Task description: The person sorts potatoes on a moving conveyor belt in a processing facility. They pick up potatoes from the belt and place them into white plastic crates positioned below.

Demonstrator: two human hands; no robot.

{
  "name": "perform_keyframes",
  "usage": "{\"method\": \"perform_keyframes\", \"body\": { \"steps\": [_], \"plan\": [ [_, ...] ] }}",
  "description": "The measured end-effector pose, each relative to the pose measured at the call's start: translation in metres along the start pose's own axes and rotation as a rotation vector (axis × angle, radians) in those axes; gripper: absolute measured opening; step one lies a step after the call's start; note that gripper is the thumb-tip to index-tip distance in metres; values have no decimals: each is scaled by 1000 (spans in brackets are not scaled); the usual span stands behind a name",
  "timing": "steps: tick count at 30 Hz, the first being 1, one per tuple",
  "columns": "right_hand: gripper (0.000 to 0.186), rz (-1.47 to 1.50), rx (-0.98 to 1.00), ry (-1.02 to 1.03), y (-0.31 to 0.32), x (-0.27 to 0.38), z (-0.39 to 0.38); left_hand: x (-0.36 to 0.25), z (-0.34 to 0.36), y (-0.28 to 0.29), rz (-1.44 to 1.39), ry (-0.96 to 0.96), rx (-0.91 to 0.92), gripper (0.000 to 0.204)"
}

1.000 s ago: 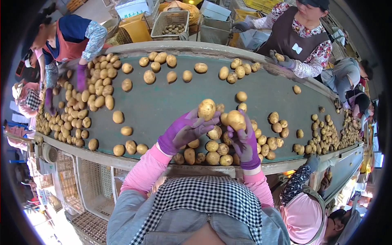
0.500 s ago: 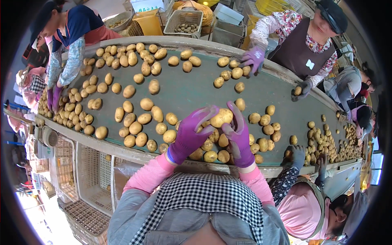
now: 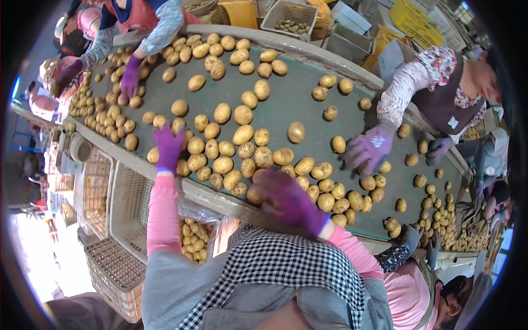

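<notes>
My left hand (image 3: 169,148), in a purple glove, reaches over the belt with fingers spread and bent onto potatoes (image 3: 160,122) near its fingertips. My right hand (image 3: 291,204), also gloved in purple, is over the belt's near rim, smeared by motion; its fingers and anything in them cannot be made out. A potato (image 3: 254,196) lies beside it. Many potatoes (image 3: 242,133) of varied size lie on the dark green conveyor belt (image 3: 330,127). Beneath my arms, a lined container (image 3: 193,238) holds potatoes.
A co-worker (image 3: 456,91) across the belt reaches among potatoes; another (image 3: 135,14) works at upper left. A co-worker in pink (image 3: 407,291) stands close at my right. Plastic crates (image 3: 118,275) stand below left; crates and bins (image 3: 289,19) line the far side.
My hands, earlier together around potatoes, have separated: the left moved left and opened, the right moved down toward the rim. The view has shifted; the co-worker opposite reaches farther onto the belt.
</notes>
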State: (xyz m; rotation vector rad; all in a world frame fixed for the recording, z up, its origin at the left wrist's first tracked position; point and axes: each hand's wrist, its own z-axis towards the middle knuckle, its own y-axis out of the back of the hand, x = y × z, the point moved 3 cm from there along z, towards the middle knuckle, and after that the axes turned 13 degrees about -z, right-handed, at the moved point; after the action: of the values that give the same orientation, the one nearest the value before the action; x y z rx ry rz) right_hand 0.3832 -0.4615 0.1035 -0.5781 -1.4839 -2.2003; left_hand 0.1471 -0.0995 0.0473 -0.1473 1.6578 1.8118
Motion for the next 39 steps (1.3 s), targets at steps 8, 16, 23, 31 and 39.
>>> {"method": "perform_keyframes", "body": {
  "steps": [8,16,23,31,39],
  "plan": [
    [56,-485,21,-186,20,-74,-47,-31,-52,-21,-574,-150,220,48],
    [37,-9,-252,-286,65,-80,55,-91,-120,-61,-644,-9,317,62],
    [48,-405,338,32,-58,-76,169,-178,-174,-74,-576,-200,587,53],
    [57,61,169,-44,-41,-70,143,-229,-193,-50,-1288,-212,660,28],
    [55,-71,-158,-122,7,-36,128,-127,-108,8,-323,-285,-196,49]
  ]
}}
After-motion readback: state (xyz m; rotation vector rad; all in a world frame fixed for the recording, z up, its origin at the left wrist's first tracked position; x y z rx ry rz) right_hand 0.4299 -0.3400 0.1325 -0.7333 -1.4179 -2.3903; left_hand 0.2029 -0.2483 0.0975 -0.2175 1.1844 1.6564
